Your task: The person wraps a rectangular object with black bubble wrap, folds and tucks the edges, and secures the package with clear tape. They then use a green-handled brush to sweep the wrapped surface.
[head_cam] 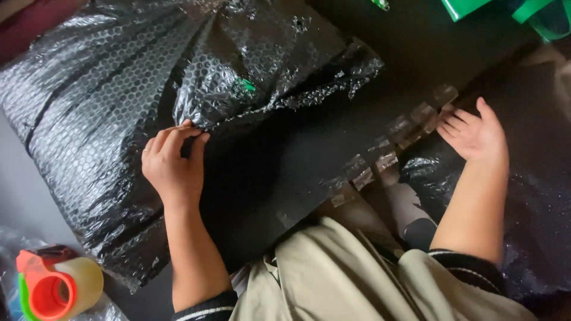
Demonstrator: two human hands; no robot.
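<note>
Our left hand (172, 166) pinches the bubble wrap (107, 101) edge; right hand (476, 134), open and holding nothing, rests right of it. We should keep the wrap taut.

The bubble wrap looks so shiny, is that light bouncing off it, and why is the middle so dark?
In the head view, yes: light glints white off the bubble wrap near the left hand. In the same view the flat black board takes almost no light, so it looks like one dark patch. The tape strips by the right hand show only as faint grey shine, slightly soft.
</note>
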